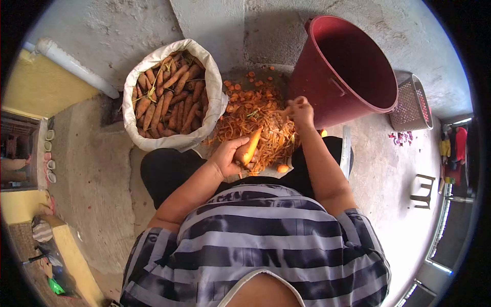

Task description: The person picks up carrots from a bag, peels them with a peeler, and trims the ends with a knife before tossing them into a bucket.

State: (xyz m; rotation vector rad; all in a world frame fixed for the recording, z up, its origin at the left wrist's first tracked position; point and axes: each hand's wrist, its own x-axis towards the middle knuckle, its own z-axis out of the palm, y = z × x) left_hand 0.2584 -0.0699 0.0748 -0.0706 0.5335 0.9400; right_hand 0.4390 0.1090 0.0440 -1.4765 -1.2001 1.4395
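Observation:
My left hand (228, 157) is wrapped round the thick end of a carrot (250, 146), whose bright orange, peeled-looking tip points up and away from me. Over the right side of a heap of carrot peelings (263, 115), my right hand (300, 112) is raised with its fingers curled together. Whatever those fingers hold, if anything, is too small and blurred to make out. The peelings lie on the floor between my knees, with cut carrot ends (250, 75) scattered at the far side. Beyond my left hand stands a white sack (217, 77) full of unpeeled carrots (176, 97).
A tall dark red bin (322, 77) stands at the right, close beyond my right hand. Beside it is a grey-brown perforated basket (404, 115), with purple scraps (401, 138) on the floor in front. A concrete wall (276, 30) closes off the far side.

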